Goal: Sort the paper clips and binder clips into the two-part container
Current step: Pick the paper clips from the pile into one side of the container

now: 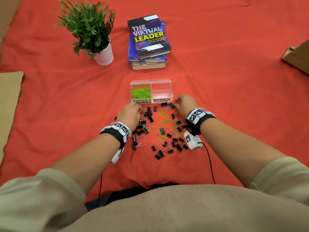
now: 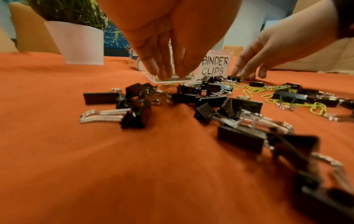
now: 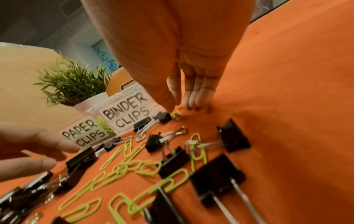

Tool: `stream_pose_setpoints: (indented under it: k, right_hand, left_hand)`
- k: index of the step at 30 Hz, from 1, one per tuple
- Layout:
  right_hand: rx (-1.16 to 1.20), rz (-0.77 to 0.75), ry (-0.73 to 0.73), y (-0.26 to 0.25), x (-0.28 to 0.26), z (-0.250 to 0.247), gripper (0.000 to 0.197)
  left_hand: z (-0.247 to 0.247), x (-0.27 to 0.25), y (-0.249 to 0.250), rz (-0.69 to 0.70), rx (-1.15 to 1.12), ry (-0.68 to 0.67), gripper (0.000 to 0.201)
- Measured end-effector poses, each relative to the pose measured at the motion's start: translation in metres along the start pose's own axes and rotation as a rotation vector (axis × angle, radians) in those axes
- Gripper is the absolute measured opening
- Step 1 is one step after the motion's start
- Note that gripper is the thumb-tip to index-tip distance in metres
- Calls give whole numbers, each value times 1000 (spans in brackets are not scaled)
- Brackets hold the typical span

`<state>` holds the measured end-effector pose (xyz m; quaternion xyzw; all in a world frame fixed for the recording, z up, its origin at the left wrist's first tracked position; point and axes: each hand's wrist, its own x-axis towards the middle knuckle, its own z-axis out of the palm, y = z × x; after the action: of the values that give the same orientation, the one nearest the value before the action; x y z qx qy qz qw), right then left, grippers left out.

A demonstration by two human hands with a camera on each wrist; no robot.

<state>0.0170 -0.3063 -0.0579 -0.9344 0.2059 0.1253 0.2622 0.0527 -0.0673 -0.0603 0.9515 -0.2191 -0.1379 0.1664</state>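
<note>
Just before the two-part container, the left hand pinches a green paper clip; the right hand's extended fingers touch another paper clip.

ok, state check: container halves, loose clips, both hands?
Paper clips compartment: partly filled with green paper clips.
Binder clips compartment: empty.
Loose binder clips: scattered on the cloth, unsorted.
Loose paper clips: scattered among them, unsorted.
Left hand: fingers down at the pile's left edge, grip unclear.
Right hand: fingertips down on the cloth by a paper clip, nothing clearly held.
</note>
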Motion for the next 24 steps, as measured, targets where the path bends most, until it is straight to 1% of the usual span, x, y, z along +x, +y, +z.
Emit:
stream_pose_setpoints:
  k: [2, 3, 5, 8, 11, 16, 19, 21, 22, 24]
  right_hand:
    - [-32, -23, -17, -4, 2, 3, 24]
    - [-48, -33, -30, -5, 1, 3, 26]
    - [-79, -63, -40, -5, -2, 6, 29]
    - [-151, -149, -30, 1, -10, 12, 29]
    - [-203, -205, -33, 7, -15, 14, 26]
    - [-272, -219, -31, 10, -22, 10, 22]
    - [-317, -202, -52, 14, -25, 7, 25]
    - [-278, -137, -75, 18, -25, 3, 27]
    - [-214, -84, -77, 19, -25, -1, 28]
    - [3, 26, -54, 27, -23, -7, 25]
  left_hand:
    - [0, 3, 2, 2, 74, -40, 37]
    - [1, 4, 3, -4, 102, -52, 38]
    - [2, 8, 3, -23, 139, -57, 36]
    - [4, 12, 3, -48, 159, -55, 28]
    - [4, 16, 4, -51, 181, -63, 22]
    - [4, 15, 8, -49, 225, -94, 29]
    - [6, 13, 9, -69, 235, -84, 32]
    - [8, 12, 8, -74, 235, -77, 33]
    - [9, 11, 7, -78, 226, -73, 33]
    - [11, 10, 5, -99, 183, -60, 33]
